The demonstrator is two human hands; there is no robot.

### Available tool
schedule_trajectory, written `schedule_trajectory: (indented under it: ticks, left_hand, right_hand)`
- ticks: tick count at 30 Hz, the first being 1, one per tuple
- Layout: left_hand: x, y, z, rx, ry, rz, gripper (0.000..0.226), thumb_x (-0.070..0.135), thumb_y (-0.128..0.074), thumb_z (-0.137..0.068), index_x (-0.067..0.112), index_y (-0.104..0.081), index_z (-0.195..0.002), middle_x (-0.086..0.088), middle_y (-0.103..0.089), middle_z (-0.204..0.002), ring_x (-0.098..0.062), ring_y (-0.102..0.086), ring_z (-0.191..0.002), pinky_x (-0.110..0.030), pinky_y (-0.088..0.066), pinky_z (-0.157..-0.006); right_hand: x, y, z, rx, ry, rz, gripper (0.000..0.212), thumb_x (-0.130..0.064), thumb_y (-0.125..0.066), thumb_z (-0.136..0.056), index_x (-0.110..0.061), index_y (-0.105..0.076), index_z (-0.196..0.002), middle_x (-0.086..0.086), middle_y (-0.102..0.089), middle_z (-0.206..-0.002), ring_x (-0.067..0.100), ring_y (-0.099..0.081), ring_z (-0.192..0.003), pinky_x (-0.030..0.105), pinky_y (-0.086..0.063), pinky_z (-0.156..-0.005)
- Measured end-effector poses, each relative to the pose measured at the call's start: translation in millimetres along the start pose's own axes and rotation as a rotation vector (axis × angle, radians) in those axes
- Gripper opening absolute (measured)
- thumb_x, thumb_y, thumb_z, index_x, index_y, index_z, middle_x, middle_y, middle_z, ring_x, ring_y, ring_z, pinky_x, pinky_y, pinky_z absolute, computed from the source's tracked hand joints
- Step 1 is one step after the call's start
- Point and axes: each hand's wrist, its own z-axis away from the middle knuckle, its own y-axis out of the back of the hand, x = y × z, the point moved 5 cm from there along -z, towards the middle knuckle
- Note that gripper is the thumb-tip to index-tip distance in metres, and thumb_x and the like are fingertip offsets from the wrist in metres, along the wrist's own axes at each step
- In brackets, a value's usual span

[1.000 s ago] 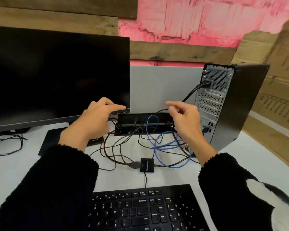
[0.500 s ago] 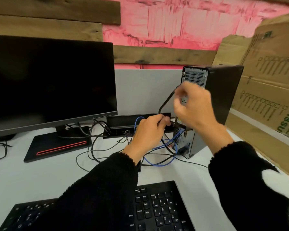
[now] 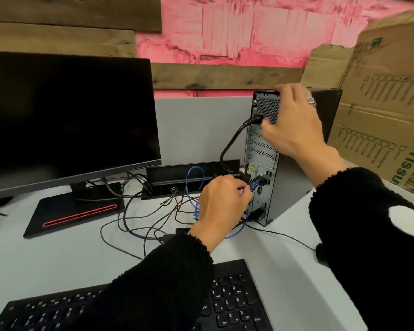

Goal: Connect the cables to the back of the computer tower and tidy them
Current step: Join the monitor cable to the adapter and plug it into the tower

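Note:
A black computer tower (image 3: 294, 187) stands at the right of the desk, its perforated back panel facing me. My right hand (image 3: 292, 120) grips the tower's top rear corner, thumb by the thick black power cable (image 3: 232, 142) plugged in near the top. My left hand (image 3: 221, 206) is at the lower ports, fingers pinched on a cable plug beside the blue cable (image 3: 194, 187). Which cable it pinches is hard to tell. Loose black cables (image 3: 139, 223) loop across the desk.
A black monitor (image 3: 67, 120) on a red-striped base (image 3: 77, 211) fills the left. A black keyboard (image 3: 230, 304) lies at the front edge. A black cable box (image 3: 175, 177) sits behind the wires. Cardboard boxes (image 3: 382, 111) lean at the right. A mouse (image 3: 320, 256) peeks beside my right sleeve.
My right hand has risen from the tower's back panel to its top rear corner. My left hand has moved right from the cable box to the lower ports, pinching a plug.

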Motion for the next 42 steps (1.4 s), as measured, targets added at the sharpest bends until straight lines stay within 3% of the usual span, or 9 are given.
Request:
schedule_trajectory:
  ticks: [4, 7, 11, 15, 21, 27, 32, 38, 42]
  left_hand:
    - [7, -2, -1, 0.052, -0.012, -0.029, 0.025, 0.042, -0.064, -0.098, 0.026, -0.082, -0.105, 0.005, -0.062, -0.075, -0.016, -0.06, -0.076, -0.033, -0.05, -0.061]
    - [6, -8, -8, -0.001, 0.049, -0.031, 0.031, 0.049, -0.063, -0.097, 0.028, -0.078, -0.114, 0.004, -0.071, -0.089, -0.018, -0.066, -0.087, -0.037, -0.056, -0.068]
    - [-2, -9, -12, -0.016, 0.145, 0.044, 0.026, 0.046, -0.061, -0.099, 0.03, -0.081, -0.104, 0.008, -0.077, -0.086, -0.016, -0.07, -0.08, -0.039, -0.058, -0.071]
    - [1, -4, -6, 0.043, 0.109, 0.122, 0.022, 0.043, -0.059, -0.098, 0.036, -0.08, -0.1, 0.013, -0.072, -0.075, -0.011, -0.058, -0.064, -0.027, -0.048, -0.059]
    - [11, -16, -2, 0.041, 0.044, 0.032, 0.022, 0.042, -0.062, -0.098, 0.032, -0.081, -0.101, 0.007, -0.071, -0.085, -0.019, -0.067, -0.079, -0.042, -0.056, -0.072]
    - [11, -25, -4, 0.062, 0.067, 0.021, 0.023, 0.041, -0.067, -0.095, 0.024, -0.082, -0.095, 0.007, -0.064, -0.093, -0.018, -0.065, -0.079, -0.037, -0.054, -0.067]
    - [17, -23, -6, 0.097, -0.048, -0.071, 0.014, 0.029, -0.073, -0.091, 0.025, -0.082, -0.102, 0.005, -0.071, -0.092, -0.024, -0.07, -0.077, -0.035, -0.054, -0.061]
    - [21, -26, -7, 0.12, -0.29, -0.299, 0.006, 0.019, -0.086, -0.077, 0.019, -0.082, -0.082, 0.003, -0.069, -0.076, -0.021, -0.065, -0.061, -0.028, -0.044, -0.048]
    - [19, -26, -7, 0.151, -0.278, -0.225, 0.002, 0.019, -0.081, -0.08, 0.018, -0.081, -0.079, 0.003, -0.066, -0.073, -0.02, -0.062, -0.061, -0.026, -0.043, -0.044]
  right_hand:
    - [0, -5, 1, 0.043, 0.0, 0.005, 0.061, -0.025, -0.064, -0.083, -0.009, -0.046, -0.139, 0.011, -0.046, -0.139, 0.032, -0.04, -0.135, 0.045, -0.044, -0.106]
    - [0, -8, 2, 0.075, 0.002, -0.003, 0.061, -0.024, -0.064, -0.081, -0.009, -0.046, -0.137, 0.01, -0.046, -0.138, 0.031, -0.039, -0.135, 0.043, -0.043, -0.108]
    - [-1, -9, 3, 0.098, 0.0, -0.003, 0.062, -0.024, -0.064, -0.081, -0.009, -0.046, -0.137, 0.01, -0.046, -0.137, 0.03, -0.038, -0.135, 0.042, -0.042, -0.11]
    - [-2, -10, 4, 0.125, -0.003, -0.016, 0.062, -0.023, -0.064, -0.079, -0.008, -0.046, -0.136, 0.012, -0.045, -0.137, 0.032, -0.039, -0.136, 0.044, -0.041, -0.113]
    - [-3, -10, 4, 0.133, -0.009, -0.013, 0.061, -0.023, -0.063, -0.08, -0.008, -0.045, -0.136, 0.011, -0.045, -0.137, 0.03, -0.038, -0.136, 0.04, -0.038, -0.115]
    - [-2, -9, 5, 0.14, 0.003, -0.014, 0.062, -0.022, -0.064, -0.079, -0.008, -0.046, -0.137, 0.011, -0.046, -0.137, 0.03, -0.039, -0.136, 0.04, -0.037, -0.116]
    - [-4, -10, 5, 0.16, -0.004, -0.015, 0.061, -0.022, -0.064, -0.078, -0.008, -0.047, -0.134, 0.011, -0.047, -0.136, 0.03, -0.04, -0.134, 0.041, -0.038, -0.115]
    - [-4, -10, 5, 0.173, -0.003, -0.004, 0.061, -0.023, -0.064, -0.078, -0.008, -0.047, -0.134, 0.011, -0.047, -0.136, 0.03, -0.041, -0.134, 0.042, -0.039, -0.115]
    - [-4, -9, 5, 0.179, 0.004, -0.004, 0.06, -0.023, -0.064, -0.079, -0.007, -0.048, -0.134, 0.011, -0.048, -0.135, 0.031, -0.041, -0.134, 0.041, -0.037, -0.116]
